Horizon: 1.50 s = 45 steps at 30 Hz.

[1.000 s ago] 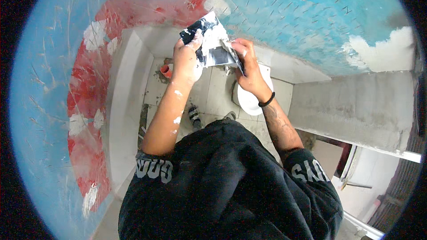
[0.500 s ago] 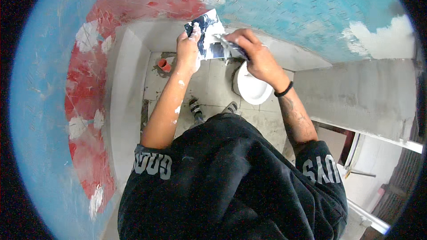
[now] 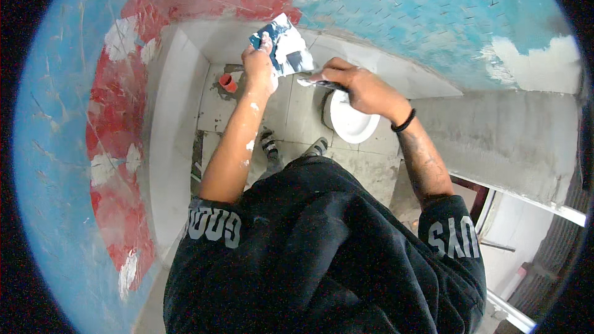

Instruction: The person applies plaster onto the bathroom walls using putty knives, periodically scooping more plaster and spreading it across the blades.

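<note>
My left hand (image 3: pixel 260 65) is closed on a flat dark board (image 3: pixel 293 60), its thumb lying over the face. White putty (image 3: pixel 286 40) is smeared across that board, and spots of it mark my left hand and forearm. Just to the right of the board, my right hand (image 3: pixel 359 83) grips a putty knife (image 3: pixel 328 84) with fingers wrapped round its handle. White putty sits on the knife's tip, which is a little apart from the board's lower right corner. My palm hides part of the knife.
A white toilet (image 3: pixel 352 120) stands on the tiled floor below my right hand, and a red cup (image 3: pixel 228 83) is at the left. Blue wall (image 3: pixel 49 148) with red paint (image 3: pixel 117 117) and white patches (image 3: pixel 538 65) surrounds me. A grey ledge (image 3: pixel 495 142) runs along the right.
The putty knife has come off the board, moving down slightly. The board has tilted and shifted a little left in my left hand.
</note>
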Each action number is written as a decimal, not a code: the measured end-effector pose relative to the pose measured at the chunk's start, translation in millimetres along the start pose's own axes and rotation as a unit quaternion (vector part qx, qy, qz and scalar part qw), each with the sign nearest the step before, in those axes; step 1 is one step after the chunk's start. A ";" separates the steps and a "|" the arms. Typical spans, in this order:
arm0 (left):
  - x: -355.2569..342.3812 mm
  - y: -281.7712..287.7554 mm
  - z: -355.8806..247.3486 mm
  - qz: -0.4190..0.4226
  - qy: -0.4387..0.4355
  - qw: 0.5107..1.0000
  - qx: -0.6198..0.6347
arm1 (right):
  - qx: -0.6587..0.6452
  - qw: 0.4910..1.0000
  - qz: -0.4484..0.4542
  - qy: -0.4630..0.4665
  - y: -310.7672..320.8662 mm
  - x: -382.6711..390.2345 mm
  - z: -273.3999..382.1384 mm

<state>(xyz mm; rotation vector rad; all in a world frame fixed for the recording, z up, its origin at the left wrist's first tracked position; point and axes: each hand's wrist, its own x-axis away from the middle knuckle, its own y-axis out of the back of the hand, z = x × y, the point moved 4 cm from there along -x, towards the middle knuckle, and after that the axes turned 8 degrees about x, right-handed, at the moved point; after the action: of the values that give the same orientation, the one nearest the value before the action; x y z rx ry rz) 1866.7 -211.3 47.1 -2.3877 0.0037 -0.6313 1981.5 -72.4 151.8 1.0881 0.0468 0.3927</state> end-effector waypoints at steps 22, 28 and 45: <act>7.4 -31.3 9.0 0.243 0.126 0.961 -0.022 | -0.373 0.922 -0.036 0.101 -6.1 43.2 -28.6; -3.1 -37.6 -12.1 0.285 0.057 0.925 -0.245 | -0.774 0.549 -0.288 0.125 -62.5 158.2 -86.2; -80.7 -260.5 -260.1 0.319 -0.359 0.495 -0.724 | -0.054 0.518 -0.808 -0.276 233.5 424.8 -470.5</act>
<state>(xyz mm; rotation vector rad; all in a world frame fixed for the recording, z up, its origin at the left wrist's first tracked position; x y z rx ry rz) 1639.8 -150.6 341.8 -3.4314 1.5390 1.3872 2202.2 564.3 198.9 0.5848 0.4268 -1.6600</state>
